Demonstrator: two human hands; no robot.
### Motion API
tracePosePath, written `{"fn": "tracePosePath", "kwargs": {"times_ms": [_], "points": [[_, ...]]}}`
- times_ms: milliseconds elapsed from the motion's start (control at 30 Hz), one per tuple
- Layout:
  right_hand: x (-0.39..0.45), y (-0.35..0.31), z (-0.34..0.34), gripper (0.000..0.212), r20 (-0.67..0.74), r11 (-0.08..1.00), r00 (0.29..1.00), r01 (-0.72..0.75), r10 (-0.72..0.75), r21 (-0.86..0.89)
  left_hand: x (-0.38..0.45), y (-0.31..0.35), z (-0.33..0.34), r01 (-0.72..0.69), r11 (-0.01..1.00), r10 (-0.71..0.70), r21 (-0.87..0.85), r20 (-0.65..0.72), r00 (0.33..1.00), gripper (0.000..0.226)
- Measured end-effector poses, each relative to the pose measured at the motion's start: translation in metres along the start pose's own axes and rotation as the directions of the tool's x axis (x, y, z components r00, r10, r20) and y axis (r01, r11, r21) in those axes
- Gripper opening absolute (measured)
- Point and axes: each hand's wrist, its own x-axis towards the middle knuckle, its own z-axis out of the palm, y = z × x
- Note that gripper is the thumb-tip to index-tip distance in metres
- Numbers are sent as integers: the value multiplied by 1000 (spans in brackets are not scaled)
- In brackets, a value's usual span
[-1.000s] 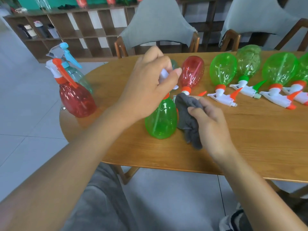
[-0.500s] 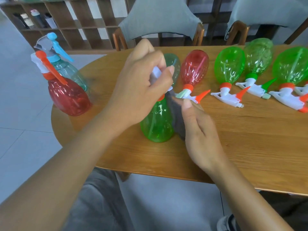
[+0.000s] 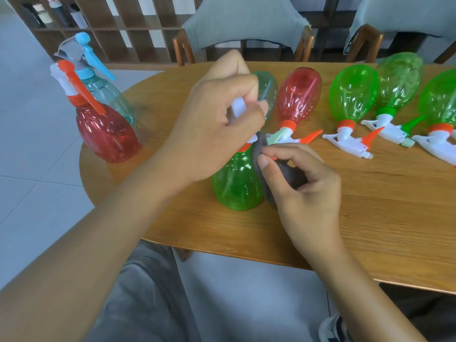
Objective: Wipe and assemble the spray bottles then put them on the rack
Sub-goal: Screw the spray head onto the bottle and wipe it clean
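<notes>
No lettering, label, brand mark or number can be read anywhere — not on the upright translucent green plastic spray bottle point(image 3: 236, 183) held at its white trigger head, and not on the clear plastic bottles lying beyond that grip or standing to its left. The small dark containers on the wooden shelf unit point(image 3: 128, 28) far behind are too blurred to read — any marks there cannot be told.
</notes>
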Motion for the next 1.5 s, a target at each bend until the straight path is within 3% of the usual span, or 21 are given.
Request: {"fn": "tracePosePath", "kwargs": {"times_ms": [200, 667, 800, 900, 1033, 1167, 1333, 1500], "points": [[0, 6, -11, 10, 163, 994, 981, -101, 106, -36, 0, 1, -1, 12, 1000, -12, -10, 3, 1000, 29], [-13, 14, -29, 26, 311, 880, 931, -21, 190, -475, 0, 0, -7, 50, 999, -48, -17, 74, 996, 30], [-10, 12, -34, 23, 306, 914, 932, -57, 193, -402, 3, 7, -18, 121, 991, -104, -64, 216, 971, 4], [-7, 12, -36, 20, 275, 943, 934, -142, 229, -301, 6, 18, -21, 269, 949, -214, -165, 289, 933, 45], [-6, 9, -31, 11, 195, 969, 957, -186, 216, -165, 8, 24, -13, 374, 901, -296, -219, 317, 901, 52], [-5, 4, -23, 13, 105, 979, 976, -179, 188, -92, 7, 23, -5, 296, 930, -255, -216, 200, 946, 44], [3, -5, -11, 12, 57, 989, 990, -126, 131, -77, 6, 23, 4, 214, 929, -174, -303, 152, 973, 43], [-4, -8, -2, 6, 49, 979, 996, 82, -74, -189, 7, 20, 2, 211, 940, -165, -267, 182, 969, 42]]}}
